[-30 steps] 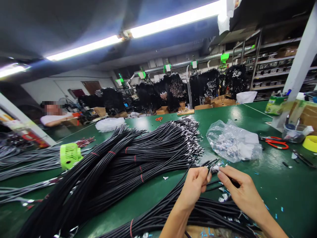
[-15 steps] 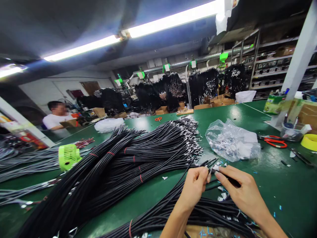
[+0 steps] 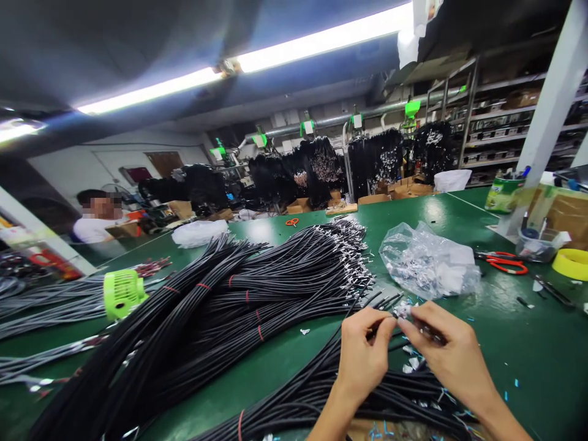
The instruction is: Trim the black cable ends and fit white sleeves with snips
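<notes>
My left hand [image 3: 366, 346] is closed in a pinch on a black cable [image 3: 373, 331], of which only a short dark stretch shows between thumb and fingers. My right hand [image 3: 448, 344] faces it with bent fingers closed round something dark, mostly hidden in the palm. The fingertips of both hands nearly meet. Just beyond them lie small white pieces [image 3: 404, 308] and loose cable ends. Below my hands runs a bundle of black cables [image 3: 294, 404], tied with a red band [image 3: 240, 424].
Large tied bundles of black cables [image 3: 197, 306] cover the left of the green table [image 3: 519, 331]. A clear plastic bag [image 3: 429, 260] lies beyond my right hand, near red-handled pliers [image 3: 505, 262] and yellow tape [image 3: 573, 263]. A green fan [image 3: 123, 294] and a person [image 3: 98, 217] are leftward.
My left hand has turned, its fingers now folded over the cable close to my right fingertips. My right hand has barely moved. The view has shifted slightly.
</notes>
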The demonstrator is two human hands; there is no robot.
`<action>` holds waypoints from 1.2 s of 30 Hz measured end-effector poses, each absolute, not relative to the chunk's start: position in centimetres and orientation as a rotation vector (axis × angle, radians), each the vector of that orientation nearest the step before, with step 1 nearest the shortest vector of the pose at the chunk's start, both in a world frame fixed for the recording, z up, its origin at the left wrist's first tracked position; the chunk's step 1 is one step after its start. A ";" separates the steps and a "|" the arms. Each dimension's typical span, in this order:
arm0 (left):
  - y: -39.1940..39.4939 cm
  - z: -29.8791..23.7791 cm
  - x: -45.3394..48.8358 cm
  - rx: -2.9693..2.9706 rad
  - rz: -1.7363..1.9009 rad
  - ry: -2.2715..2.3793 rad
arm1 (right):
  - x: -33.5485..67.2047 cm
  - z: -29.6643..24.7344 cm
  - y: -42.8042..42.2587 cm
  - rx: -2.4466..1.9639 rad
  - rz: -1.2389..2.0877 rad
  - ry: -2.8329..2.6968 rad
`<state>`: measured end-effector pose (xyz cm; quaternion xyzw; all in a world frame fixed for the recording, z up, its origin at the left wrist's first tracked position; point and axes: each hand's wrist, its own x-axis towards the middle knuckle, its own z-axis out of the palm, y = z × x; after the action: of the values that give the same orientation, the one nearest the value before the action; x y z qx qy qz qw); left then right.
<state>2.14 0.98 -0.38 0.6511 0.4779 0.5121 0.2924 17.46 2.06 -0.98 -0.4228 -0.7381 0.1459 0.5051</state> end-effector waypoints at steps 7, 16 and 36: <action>0.5 -1.1 3.0 1.993 1.402 1.386 | 17.2 -2.1 1.7 -0.913 -0.016 -1.820; 0.7 -2.4 2.9 2.345 1.329 1.580 | 16.8 -2.7 2.2 -0.862 -0.151 -1.955; 1.8 -2.1 2.2 1.881 1.296 1.370 | 16.4 -3.4 3.2 -1.035 -0.093 -1.879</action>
<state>2.17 1.79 -2.15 0.6862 0.4996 0.4728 0.2365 16.42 3.17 -3.44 -0.4237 -0.7693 -0.0380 0.4768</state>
